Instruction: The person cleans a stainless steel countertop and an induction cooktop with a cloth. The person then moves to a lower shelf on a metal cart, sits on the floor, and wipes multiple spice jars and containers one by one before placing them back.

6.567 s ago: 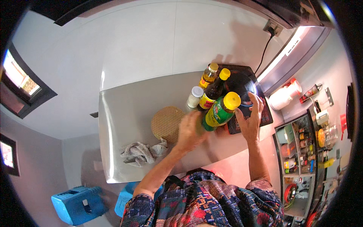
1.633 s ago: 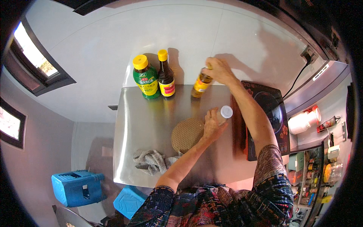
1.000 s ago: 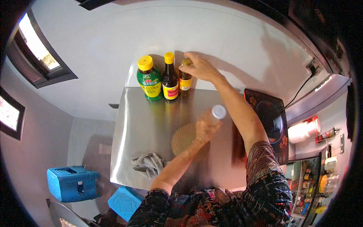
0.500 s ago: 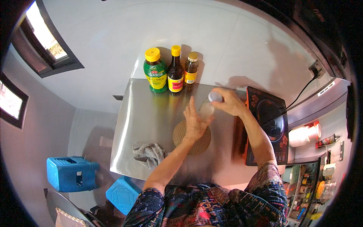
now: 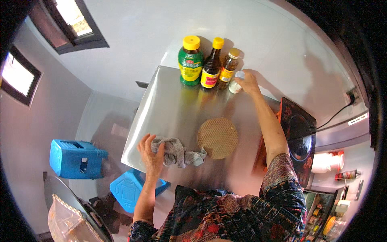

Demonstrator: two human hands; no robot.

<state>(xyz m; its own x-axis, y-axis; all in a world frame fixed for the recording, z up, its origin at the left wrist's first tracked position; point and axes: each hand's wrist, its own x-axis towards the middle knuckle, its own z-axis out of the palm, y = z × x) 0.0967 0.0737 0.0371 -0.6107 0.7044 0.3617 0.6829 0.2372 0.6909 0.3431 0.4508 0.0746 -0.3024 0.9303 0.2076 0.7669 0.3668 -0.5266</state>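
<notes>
My right hand (image 5: 248, 82) is closed around a small clear bottle (image 5: 235, 87) with a whitish cap. It stands at the back of the steel tabletop, just right of a small brown bottle (image 5: 228, 66) with a gold cap. Left of that are a dark bottle (image 5: 211, 64) with a yellow cap and a green squeeze bottle (image 5: 190, 62) with a yellow lid. At the table's left front, my left hand (image 5: 151, 156) has its fingers apart, with the thumb at the edge of a crumpled grey cloth (image 5: 179, 153). Beside the cloth lies a round woven mat (image 5: 218, 138).
A black induction cooker (image 5: 297, 139) with a cord sits at the table's right side. Blue plastic stools (image 5: 76, 159) stand on the floor to the left. A shelf unit (image 5: 320, 211) with small goods is at the lower right. The wall rises behind the bottles.
My right hand has carried the capped bottle from above the mat to the bottle row. My left hand has left that bottle and come to the cloth, which lies more spread out. The view has shifted.
</notes>
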